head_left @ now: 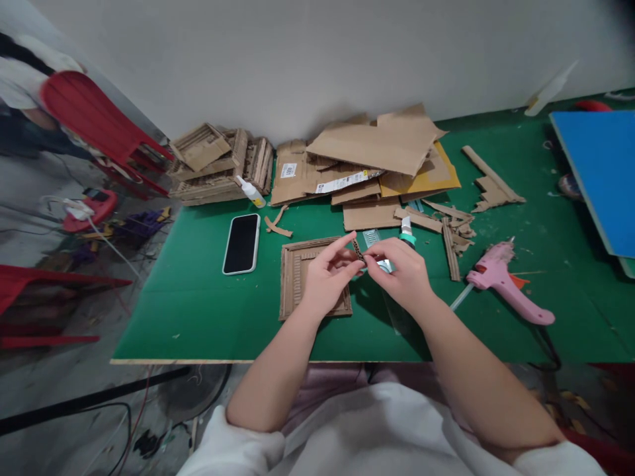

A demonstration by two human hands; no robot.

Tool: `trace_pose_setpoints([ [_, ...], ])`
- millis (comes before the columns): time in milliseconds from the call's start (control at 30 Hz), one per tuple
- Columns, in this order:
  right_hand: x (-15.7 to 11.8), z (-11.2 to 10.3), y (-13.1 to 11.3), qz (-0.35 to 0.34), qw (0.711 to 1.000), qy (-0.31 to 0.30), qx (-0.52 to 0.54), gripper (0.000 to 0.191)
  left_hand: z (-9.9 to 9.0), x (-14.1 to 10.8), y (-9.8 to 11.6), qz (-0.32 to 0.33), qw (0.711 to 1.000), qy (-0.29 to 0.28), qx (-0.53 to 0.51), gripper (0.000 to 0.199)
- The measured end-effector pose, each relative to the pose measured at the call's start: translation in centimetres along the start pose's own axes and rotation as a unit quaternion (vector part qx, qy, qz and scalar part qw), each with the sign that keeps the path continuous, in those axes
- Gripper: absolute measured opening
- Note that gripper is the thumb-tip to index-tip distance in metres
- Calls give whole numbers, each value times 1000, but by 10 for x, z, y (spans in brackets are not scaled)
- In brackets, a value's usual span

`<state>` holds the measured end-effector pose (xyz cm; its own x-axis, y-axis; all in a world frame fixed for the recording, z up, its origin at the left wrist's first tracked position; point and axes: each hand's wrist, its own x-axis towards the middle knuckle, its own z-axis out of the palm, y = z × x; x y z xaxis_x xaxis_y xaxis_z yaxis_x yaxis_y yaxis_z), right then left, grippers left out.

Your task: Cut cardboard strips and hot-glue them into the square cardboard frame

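Observation:
A small strip of corrugated cardboard is held up between my two hands, its fluted edge showing. My left hand pinches one side of it, with the index finger stretched along it. The thumb and fingertips of my right hand close on its lower end. Beneath my left hand lies a square cardboard frame with ribbed strips inside, partly covered by that hand. Just beyond my right hand is a utility knife with a green part, and a clear ruler runs partly hidden under the hands.
A phone and a glue bottle lie to the left. Stacked cardboard frames and cardboard sheets line the wall. Cardboard scraps, a pink glue gun and a blue board occupy the right.

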<state>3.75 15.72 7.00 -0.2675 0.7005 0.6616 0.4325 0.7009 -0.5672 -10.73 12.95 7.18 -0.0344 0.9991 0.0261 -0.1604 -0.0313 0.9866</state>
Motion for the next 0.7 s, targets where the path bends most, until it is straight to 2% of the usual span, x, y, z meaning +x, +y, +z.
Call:
trace_pose_setpoints([
  [133, 0, 0, 2, -5, 1000, -6, -1, 10, 0, -2, -3, 46, 997, 18, 65, 43],
  [333, 0, 0, 6, -41, 999, -16, -27, 13, -1, -2, -5, 64, 992, 19, 107, 42],
  [600, -2, 3, 6, -32, 998, -13, -50, 12, 1, -3, -3, 47, 993, 18, 110, 42],
  [700, -2, 3, 6, -30, 999, -10, -43, 13, 1, -2, -1, 26, 997, 16, 76, 44],
])
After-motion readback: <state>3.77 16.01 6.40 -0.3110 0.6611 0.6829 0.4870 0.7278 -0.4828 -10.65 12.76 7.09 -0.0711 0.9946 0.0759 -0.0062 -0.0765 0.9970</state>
